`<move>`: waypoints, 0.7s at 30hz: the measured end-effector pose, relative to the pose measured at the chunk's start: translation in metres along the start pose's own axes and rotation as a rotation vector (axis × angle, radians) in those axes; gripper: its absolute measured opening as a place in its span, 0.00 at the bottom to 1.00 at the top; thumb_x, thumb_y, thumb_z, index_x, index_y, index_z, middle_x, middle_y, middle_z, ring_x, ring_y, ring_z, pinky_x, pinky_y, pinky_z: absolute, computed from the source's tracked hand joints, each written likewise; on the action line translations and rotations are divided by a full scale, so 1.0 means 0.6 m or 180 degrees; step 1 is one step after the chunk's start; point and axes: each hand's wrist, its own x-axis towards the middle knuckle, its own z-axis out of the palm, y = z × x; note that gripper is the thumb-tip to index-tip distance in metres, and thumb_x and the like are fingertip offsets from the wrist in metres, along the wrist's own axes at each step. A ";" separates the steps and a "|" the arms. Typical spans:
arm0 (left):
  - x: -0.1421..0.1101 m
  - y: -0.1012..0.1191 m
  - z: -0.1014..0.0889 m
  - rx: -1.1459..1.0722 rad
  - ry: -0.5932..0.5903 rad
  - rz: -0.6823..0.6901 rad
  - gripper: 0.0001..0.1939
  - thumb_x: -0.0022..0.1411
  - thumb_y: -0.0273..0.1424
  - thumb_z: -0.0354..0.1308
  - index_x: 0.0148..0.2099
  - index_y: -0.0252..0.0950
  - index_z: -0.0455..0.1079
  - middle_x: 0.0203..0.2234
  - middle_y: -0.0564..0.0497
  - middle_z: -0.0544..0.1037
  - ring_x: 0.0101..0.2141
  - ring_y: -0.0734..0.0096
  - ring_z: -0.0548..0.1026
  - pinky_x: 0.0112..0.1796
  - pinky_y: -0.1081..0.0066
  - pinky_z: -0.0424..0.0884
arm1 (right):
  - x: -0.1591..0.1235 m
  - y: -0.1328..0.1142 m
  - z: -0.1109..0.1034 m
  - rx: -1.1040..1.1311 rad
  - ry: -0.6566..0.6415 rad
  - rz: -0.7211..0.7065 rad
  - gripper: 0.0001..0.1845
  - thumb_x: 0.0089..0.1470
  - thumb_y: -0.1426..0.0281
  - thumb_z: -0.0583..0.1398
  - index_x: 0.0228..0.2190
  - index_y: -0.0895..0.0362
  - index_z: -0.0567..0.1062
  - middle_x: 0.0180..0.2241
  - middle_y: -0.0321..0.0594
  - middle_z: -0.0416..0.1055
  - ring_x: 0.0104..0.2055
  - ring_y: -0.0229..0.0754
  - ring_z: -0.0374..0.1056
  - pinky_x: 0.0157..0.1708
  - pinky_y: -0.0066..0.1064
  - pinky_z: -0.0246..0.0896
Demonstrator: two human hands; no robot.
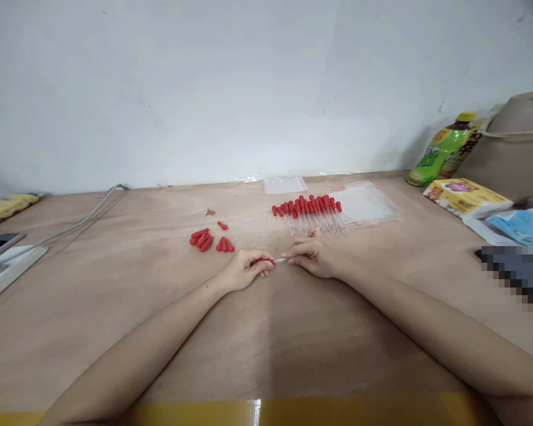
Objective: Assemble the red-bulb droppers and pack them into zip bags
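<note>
Between thumb and fingers, my left hand (247, 269) pinches a red rubber dropper bulb (266, 260). My right hand (311, 255) is closed on a clear dropper tube (281, 260), whose end meets the open end of the bulb. How far the tube sits inside the bulb I cannot tell. Several loose red bulbs (201, 239) lie in small groups beyond my left hand. Clear tubes (251, 229) lie in a row in the middle, hard to see against the table. Past my right hand lie several droppers with red bulbs (313, 207) fitted on them, side by side.
Clear plastic bags (366, 202) lie behind the droppers. At the right stand a green drink bottle (442, 148) and a beige bag (510, 148), with a yellow tissue pack (467, 197), blue mask (522, 226) and phone (517, 272). A grey cable (82, 222) runs along the left.
</note>
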 end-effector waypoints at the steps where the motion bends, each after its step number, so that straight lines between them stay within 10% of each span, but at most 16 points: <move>1: 0.000 0.000 0.000 0.0010 -0.0017 -0.0009 0.11 0.59 0.34 0.53 0.35 0.31 0.70 0.23 0.50 0.74 0.23 0.77 0.73 0.28 0.75 0.72 | 0.001 0.001 -0.002 -0.0017 -0.0010 -0.0040 0.10 0.55 0.64 0.55 0.33 0.52 0.76 0.26 0.35 0.71 0.27 0.33 0.62 0.39 0.36 0.41; 21: 0.013 0.004 -0.016 0.1636 0.0865 0.0796 0.09 0.57 0.33 0.57 0.39 0.37 0.73 0.33 0.49 0.79 0.33 0.69 0.76 0.36 0.72 0.71 | 0.004 -0.011 0.006 -0.1357 0.0529 -0.0325 0.14 0.58 0.70 0.47 0.33 0.57 0.72 0.29 0.41 0.71 0.33 0.39 0.63 0.37 0.33 0.48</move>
